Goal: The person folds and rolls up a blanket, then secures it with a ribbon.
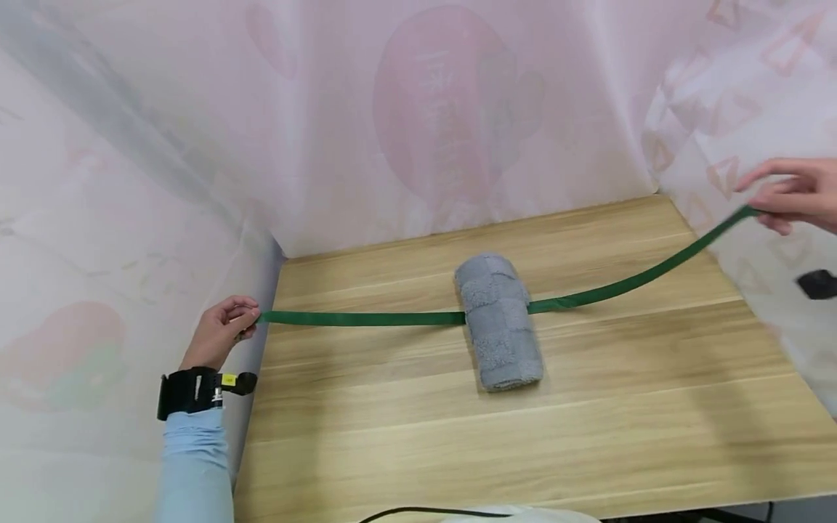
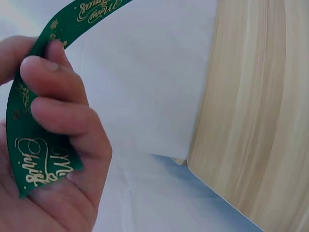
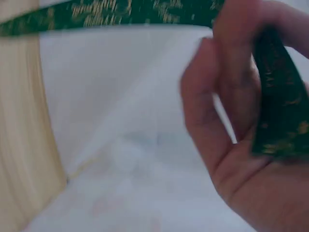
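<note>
We see a green ribbon [image 1: 366, 317] (gold lettering) stretched across the table from left edge to right, passing under a rolled grey towel [image 1: 499, 322] mid-table.

A rolled towel [image 1: 499, 322] lies mid-frame on the table [image 1: 588, 436]; a ribbon [image 1: 360, 317] runs under it from the left hand [image 1: 222, 330] at left-centre to the right hand [image 1: 794, 192] at upper right.

1. The rolled grey towel [image 1: 499, 321] is lying mid-table [image 1: 588, 436], blocking any straight sweep across the centre.
2. The green ribbon [image 1: 360, 317] is stretching left and right of the towel, barring passage from front to back at its height.
3. Bare wood is lying open in front of the towel.
4. Curtain walls [image 1: 163, 181] are closing in behind and beside the towel.
</note>
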